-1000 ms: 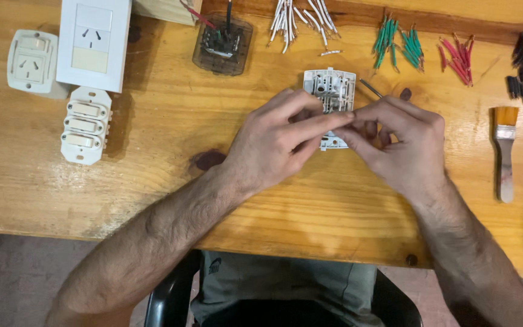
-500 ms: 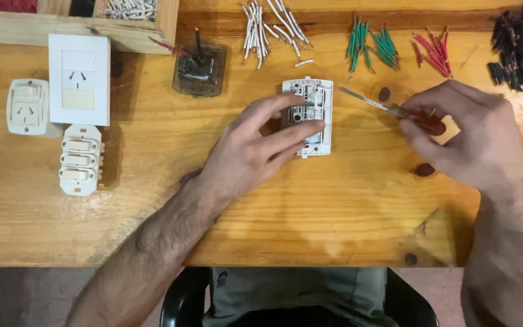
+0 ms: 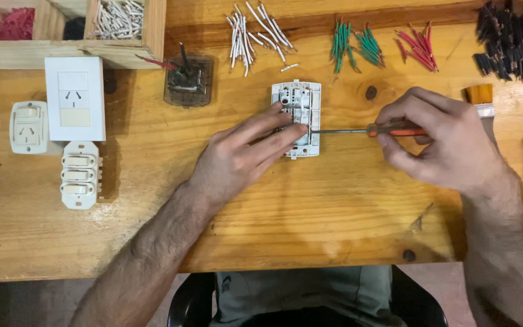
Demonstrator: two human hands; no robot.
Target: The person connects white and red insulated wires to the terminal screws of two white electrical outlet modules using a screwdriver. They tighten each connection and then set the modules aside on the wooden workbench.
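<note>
Left hand: my open fingers press the white switch module, frame centre, onto the wooden surface.
Right hand: closed around my orange-handled screwdriver, its tip at the module's right edge.

Left hand steadies switch module; right hand holds screwdriver.

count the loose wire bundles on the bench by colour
white wire bundle: 1
green wire bundles: 2
red wire bundle: 1
black wire bundle: 1
total: 5
</note>
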